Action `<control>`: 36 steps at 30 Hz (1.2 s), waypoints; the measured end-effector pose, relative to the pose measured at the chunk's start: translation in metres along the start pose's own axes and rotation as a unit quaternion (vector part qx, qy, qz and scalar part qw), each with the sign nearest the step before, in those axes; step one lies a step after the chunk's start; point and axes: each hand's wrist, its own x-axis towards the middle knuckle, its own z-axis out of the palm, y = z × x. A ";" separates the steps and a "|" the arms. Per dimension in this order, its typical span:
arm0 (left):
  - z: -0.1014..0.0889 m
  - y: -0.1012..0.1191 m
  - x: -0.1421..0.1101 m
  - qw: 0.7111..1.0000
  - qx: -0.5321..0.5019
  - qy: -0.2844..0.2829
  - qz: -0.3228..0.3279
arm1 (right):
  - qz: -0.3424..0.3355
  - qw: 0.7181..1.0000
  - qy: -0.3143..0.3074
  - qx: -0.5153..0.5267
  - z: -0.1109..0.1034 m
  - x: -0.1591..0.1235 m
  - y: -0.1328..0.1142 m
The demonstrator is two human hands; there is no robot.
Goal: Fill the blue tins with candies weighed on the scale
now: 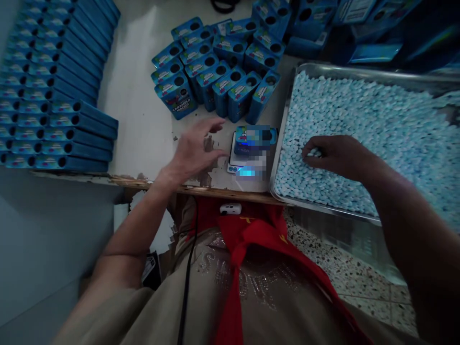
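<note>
My left hand (192, 151) hovers just left of the small digital scale (233, 162), its thumb and fingers apart with nothing between them. On the scale stands a blue candy box (242, 136) with a round hole in its top; part of both is blurred out. Over the metal tray (279, 167) at the right, my right hand (334, 154) has its fingers curled around a few pale blue candies (316, 152). More of the same small candies (352, 110) fill the tray in a thick layer.
Several upright blue boxes (204, 72) with round top holes stand behind the scale. Stacked boxes (79, 134) rise on the left, and more boxes (312, 24) sit at the back right. The table's worn wooden edge (215, 190) runs close to my body.
</note>
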 end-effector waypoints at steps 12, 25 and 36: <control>0.049 0.069 0.023 0.971 0.139 0.038 0.193 | -0.002 0.895 -0.054 0.443 0.031 0.015 -0.045; 0.057 0.068 0.015 0.935 0.257 0.048 0.238 | -0.004 0.773 -0.094 0.627 0.049 0.027 -0.042; 0.072 0.054 0.023 0.973 0.177 0.051 0.141 | -0.016 0.815 -0.049 0.577 0.045 0.025 -0.038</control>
